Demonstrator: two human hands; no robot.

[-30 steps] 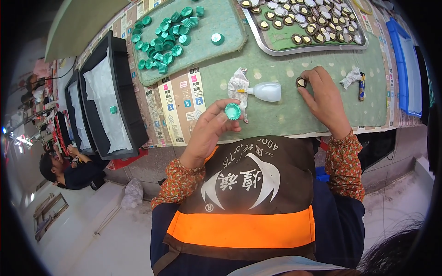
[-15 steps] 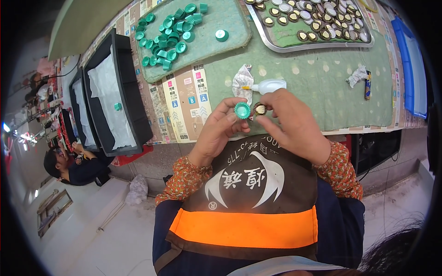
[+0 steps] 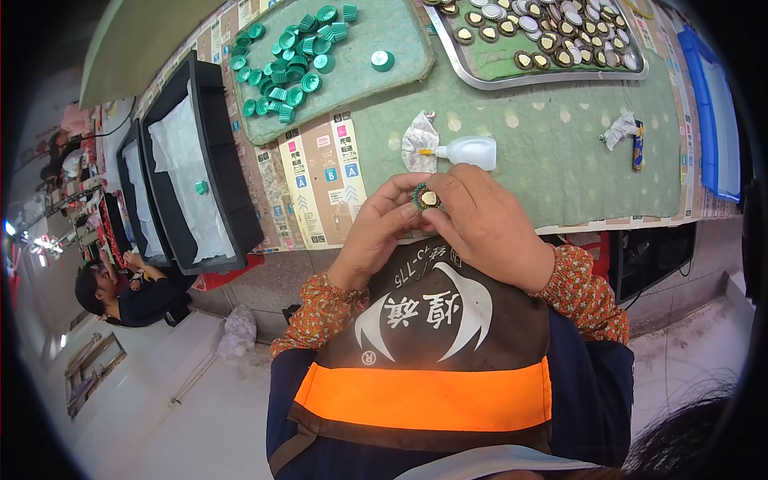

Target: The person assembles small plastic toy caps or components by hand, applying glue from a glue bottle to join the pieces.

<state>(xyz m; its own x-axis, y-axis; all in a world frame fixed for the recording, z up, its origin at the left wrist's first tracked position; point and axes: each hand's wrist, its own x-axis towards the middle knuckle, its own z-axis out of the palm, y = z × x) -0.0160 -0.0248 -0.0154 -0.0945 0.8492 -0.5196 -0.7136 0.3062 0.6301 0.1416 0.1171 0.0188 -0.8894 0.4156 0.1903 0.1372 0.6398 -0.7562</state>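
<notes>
My left hand (image 3: pixel 378 227) pinches a small green fluted cup (image 3: pixel 418 191) by its rim, above the table's front edge. My right hand (image 3: pixel 498 228) holds a dark brown fluted piece with a cream centre (image 3: pixel 430 199) between thumb and fingers. That piece lies over the cup's opening and covers most of it; whether it sits inside or only against the rim, I cannot tell. Just beyond my hands, a white squeeze bottle (image 3: pixel 474 153) lies on its side, its yellow-orange tip on a crumpled white tissue (image 3: pixel 420 141).
Several green cups (image 3: pixel 296 97) lie on a pale mat (image 3: pixel 360 84) at far left. A metal-rimmed tray (image 3: pixel 552 83) of brown pieces stands at far right. Black bins (image 3: pixel 254 216) are left, a blue bin (image 3: pixel 704 104) right. A tissue (image 3: pixel 620 130) lies beside a small tube (image 3: pixel 638 148).
My right hand has moved left and brought the brown piece from beside the green cup onto its opening. My left hand keeps its hold on the cup.
</notes>
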